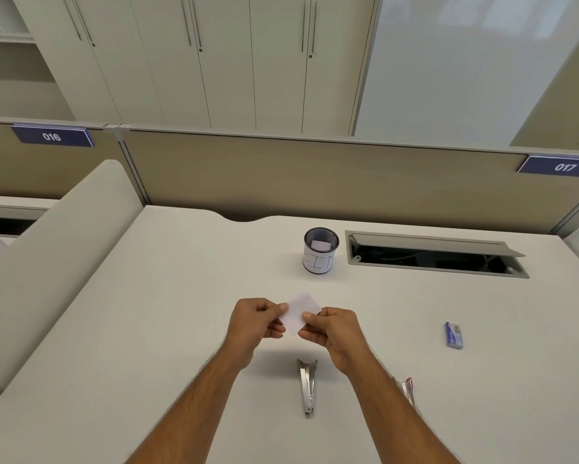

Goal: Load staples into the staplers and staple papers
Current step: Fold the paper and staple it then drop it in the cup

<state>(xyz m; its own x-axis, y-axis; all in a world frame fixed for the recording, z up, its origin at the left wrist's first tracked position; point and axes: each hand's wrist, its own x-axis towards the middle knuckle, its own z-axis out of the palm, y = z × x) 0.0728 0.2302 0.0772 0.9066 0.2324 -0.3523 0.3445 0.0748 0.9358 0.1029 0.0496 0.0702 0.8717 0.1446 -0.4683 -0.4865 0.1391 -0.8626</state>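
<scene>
Both hands hold a small white paper above the middle of the white desk. My left hand pinches its left edge and my right hand pinches its lower right corner. A silver stapler lies on the desk below the hands, between my forearms. A second stapler with a red part lies just right of my right forearm, partly hidden by it. A small blue staple box lies further right.
A mesh pen cup with a paper inside stands behind the hands. An open cable hatch is sunk into the desk at the back right. A beige partition closes the far edge.
</scene>
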